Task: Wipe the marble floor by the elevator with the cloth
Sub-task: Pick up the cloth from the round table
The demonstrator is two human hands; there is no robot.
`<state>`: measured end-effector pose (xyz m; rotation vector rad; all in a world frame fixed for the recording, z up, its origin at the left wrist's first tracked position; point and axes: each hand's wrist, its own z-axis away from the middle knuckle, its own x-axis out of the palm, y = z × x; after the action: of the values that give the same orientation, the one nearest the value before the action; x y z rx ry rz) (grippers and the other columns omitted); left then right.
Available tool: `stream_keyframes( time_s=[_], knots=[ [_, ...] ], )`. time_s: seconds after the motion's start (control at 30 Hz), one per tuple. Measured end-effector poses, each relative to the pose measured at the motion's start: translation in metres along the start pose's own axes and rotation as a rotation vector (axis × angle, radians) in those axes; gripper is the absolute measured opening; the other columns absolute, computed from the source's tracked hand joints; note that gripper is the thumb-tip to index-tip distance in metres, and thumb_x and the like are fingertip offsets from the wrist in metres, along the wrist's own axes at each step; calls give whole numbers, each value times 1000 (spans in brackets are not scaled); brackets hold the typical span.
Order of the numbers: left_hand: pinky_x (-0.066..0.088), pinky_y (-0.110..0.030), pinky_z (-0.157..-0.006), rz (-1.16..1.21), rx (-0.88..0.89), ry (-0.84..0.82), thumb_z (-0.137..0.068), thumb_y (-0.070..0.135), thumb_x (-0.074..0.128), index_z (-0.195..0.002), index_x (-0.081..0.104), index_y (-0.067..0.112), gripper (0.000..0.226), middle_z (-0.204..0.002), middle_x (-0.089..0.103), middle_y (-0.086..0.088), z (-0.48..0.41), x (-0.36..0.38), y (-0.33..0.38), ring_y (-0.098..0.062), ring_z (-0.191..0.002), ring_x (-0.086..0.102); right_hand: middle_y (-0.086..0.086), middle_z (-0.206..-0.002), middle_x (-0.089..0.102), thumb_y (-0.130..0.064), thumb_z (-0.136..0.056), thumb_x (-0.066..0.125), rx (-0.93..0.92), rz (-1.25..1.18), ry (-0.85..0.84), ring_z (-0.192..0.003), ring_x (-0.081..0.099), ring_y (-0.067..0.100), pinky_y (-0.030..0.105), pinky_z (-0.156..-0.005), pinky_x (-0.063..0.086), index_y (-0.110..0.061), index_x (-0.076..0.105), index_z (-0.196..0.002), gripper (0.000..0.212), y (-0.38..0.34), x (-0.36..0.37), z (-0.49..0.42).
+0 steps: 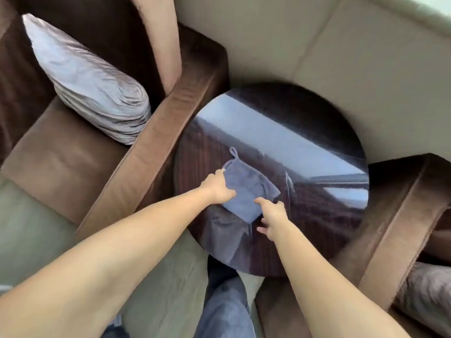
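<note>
Round dark tabletop (280, 132) btwn armchairs: both hands, left hand (220, 189) & right hand (272, 213), fingers pinching blue cloth (249, 193) edges, prob. to lift it.

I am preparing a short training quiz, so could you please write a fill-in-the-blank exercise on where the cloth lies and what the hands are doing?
1. The blue cloth lies on a dark table whose top is ____ in shape.
2. The left hand and the right hand both touch the ____.
3. The hanging loop sits at the cloth corner ____ from the person.
4. The grey cushion lies on the ____ armchair.

Missing words: round; cloth; farthest; brown
</note>
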<state>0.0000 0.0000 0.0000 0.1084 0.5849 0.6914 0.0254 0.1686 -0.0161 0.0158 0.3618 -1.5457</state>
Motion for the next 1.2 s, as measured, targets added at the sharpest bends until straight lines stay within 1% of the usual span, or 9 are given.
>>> stream_keyframes(
  time_s=[0.1,0.23,0.33,0.47,0.6,0.77,0.97,1.07,1.2],
  knots=[
    [47,-38,-91,146,0,59,-84,34,68,-143,36,10,72,-136,50,-16,-19,10,-22,-37,-118,56,7,-135,52,-23,-81,73,-73,-47,118,-111,55,31,43,-75,51,-16,38,-138,68,6,23,-12],
    [40,-29,-71,337,75,66,-86,31,68,-92,61,11,22,-106,72,-12,-33,15,-49,-32,-101,66,6,-120,67,-16,-86,70,-94,-81,-3,-102,64,25,39,-72,52,-21,55,-97,19,15,45,-20],
    [43,-30,-69,541,115,79,-86,24,68,-77,58,18,14,-93,69,-7,-20,9,-76,-29,-97,67,2,-116,71,-16,-89,66,-194,-32,-79,-99,68,22,33,-65,51,-24,60,-98,14,22,60,0],
    [56,-39,-74,774,178,11,-89,20,65,-93,59,21,7,-101,67,-5,35,-24,-150,-25,-93,65,8,-114,73,-7,-90,64,-364,-37,-153,-102,70,28,40,-74,57,-17,63,-112,24,41,101,65],
    [54,-31,-66,946,304,87,-87,13,69,-88,61,22,12,-90,67,-2,139,-82,-295,-17,-79,63,4,-97,79,-3,-90,63,-521,69,-371,-81,76,19,36,-58,60,-16,65,-102,18,91,194,174],
    [59,-30,-61,1240,275,231,-79,7,70,-91,65,16,16,-90,70,-4,283,-128,-472,-19,-79,67,11,-117,73,-3,-88,65,-637,270,-574,-101,72,26,48,-86,57,-12,68,-113,27,172,335,299],
    [58,-39,-75,1577,178,439,-81,-4,63,-129,60,6,49,-111,67,-13,456,-150,-699,-26,-95,64,1,-101,77,-7,-90,64,-641,554,-852,-88,74,20,45,-73,61,-18,68,-104,19,289,511,461],
    [54,-38,-78,1628,163,527,-83,-7,61,-131,58,5,50,-112,67,-13,504,-164,-772,-26,-94,63,6,-106,75,-7,-90,65,-659,662,-908,-92,71,24,38,-64,59,-17,68,-109,22,321,573,517],
    [52,-40,-80,1659,162,554,-81,-15,58,-128,57,9,52,-112,66,-14,522,-190,-836,-29,-99,62,10,-111,70,-6,-90,64,-705,753,-924,-103,65,29,40,-70,58,-14,66,-113,24,334,642,556]
  ],
)
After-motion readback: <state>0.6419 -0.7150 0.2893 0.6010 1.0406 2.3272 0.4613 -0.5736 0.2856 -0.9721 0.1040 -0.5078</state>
